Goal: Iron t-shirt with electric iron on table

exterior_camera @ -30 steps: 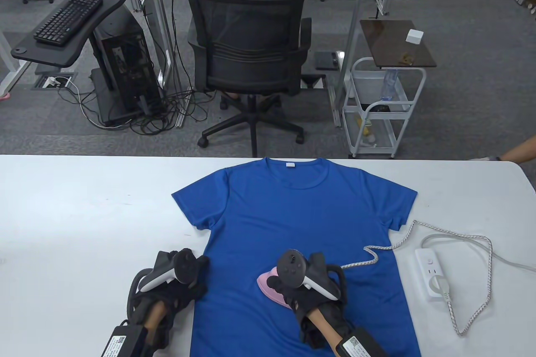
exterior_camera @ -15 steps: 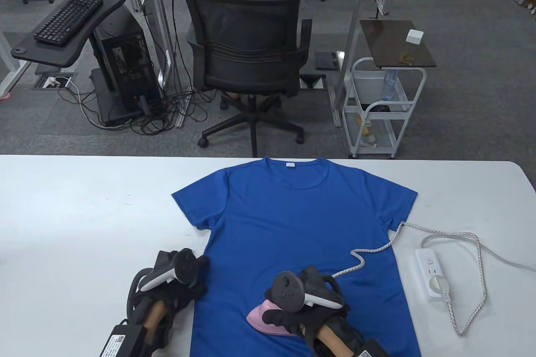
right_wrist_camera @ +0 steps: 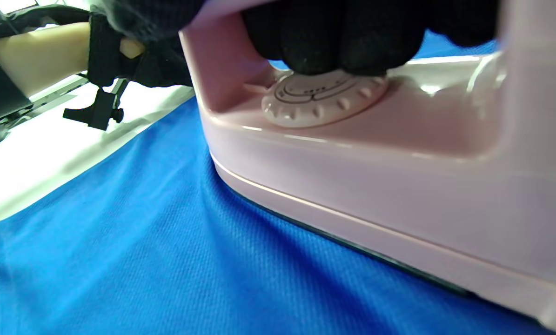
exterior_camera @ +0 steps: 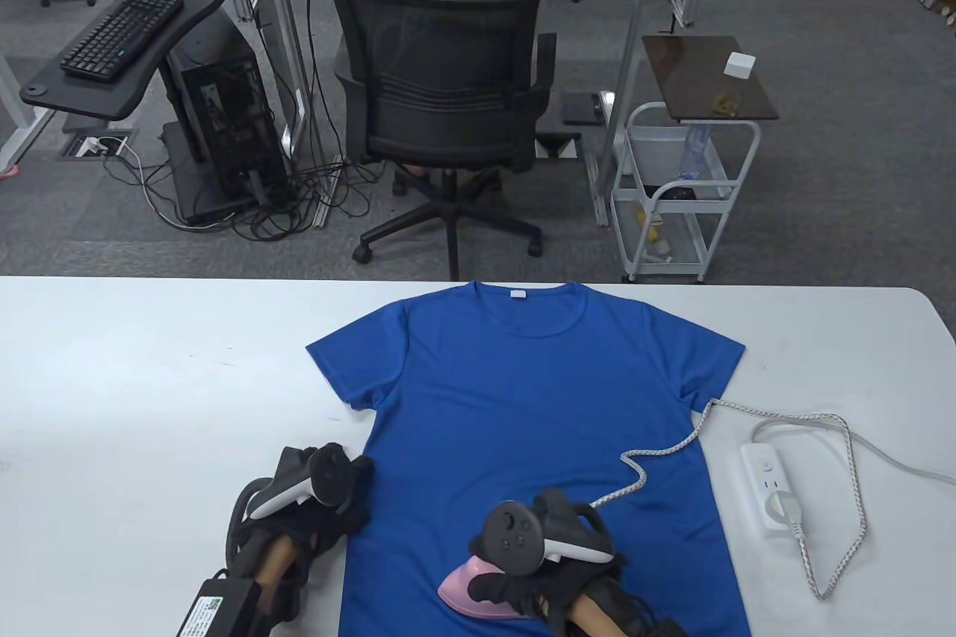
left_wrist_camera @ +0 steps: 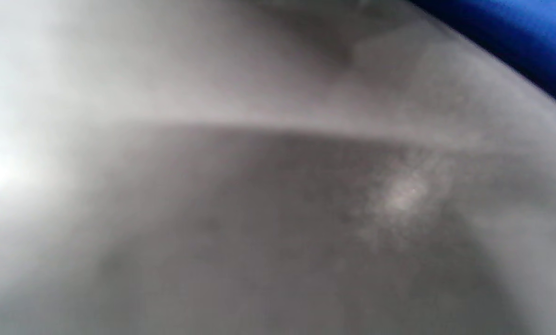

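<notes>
Iron (exterior_camera: 467, 587) on t-shirt (exterior_camera: 523, 398); power strip (exterior_camera: 769, 491) right.

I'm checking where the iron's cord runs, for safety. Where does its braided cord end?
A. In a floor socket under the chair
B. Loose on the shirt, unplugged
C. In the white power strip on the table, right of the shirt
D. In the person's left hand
C: the braided cord runs from the pink iron across the t-shirt and loops to a plug seated in the white power strip.
</notes>
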The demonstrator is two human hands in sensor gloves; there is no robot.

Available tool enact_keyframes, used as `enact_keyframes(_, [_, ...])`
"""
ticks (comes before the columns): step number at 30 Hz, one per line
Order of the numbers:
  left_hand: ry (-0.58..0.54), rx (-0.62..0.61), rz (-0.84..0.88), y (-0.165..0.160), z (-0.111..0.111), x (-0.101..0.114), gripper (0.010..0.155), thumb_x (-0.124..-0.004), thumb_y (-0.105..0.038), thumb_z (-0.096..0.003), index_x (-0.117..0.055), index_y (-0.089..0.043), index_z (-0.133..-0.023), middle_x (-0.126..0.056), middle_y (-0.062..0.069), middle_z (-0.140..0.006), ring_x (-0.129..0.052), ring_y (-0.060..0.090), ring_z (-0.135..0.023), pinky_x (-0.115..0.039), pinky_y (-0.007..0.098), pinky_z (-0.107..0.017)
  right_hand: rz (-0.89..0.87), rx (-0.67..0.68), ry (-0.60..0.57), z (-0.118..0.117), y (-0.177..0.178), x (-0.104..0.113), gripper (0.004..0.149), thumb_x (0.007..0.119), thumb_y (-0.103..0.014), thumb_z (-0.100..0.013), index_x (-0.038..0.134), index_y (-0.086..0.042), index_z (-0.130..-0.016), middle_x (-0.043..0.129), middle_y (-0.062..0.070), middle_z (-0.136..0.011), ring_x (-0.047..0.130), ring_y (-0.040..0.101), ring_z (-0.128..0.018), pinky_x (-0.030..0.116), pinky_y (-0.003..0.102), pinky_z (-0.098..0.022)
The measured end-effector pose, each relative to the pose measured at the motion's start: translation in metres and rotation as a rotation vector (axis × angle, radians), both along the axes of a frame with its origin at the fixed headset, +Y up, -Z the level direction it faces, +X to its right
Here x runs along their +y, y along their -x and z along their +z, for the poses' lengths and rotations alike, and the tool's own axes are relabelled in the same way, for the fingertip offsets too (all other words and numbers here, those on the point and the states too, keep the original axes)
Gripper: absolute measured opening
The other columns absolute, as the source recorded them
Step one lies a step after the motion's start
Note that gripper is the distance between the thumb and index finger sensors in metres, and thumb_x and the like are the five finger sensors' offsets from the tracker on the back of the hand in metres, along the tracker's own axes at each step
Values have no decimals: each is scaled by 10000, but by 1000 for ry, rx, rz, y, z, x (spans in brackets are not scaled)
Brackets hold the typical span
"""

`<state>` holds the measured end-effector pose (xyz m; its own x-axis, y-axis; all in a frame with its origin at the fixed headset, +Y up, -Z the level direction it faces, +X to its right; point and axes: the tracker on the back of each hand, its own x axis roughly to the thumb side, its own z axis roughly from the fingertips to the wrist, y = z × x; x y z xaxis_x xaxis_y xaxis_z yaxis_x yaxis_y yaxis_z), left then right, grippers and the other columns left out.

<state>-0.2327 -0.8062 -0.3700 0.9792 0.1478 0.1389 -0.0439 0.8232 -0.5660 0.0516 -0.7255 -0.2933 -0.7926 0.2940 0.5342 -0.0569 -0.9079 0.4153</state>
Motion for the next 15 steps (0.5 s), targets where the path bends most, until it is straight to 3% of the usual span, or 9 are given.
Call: enact_keyframes(15, [-4,0,10,0,0,-1,734,-553,-565,-464,-156,-439,-1068,-44,42,-1139,-72,371,-1045,-230,557,-732,58,-231,-144,-33,34,-3,705,630,-467,-435,654,-62,-1012,833,171,-788,887,380,-574,760,546,-463])
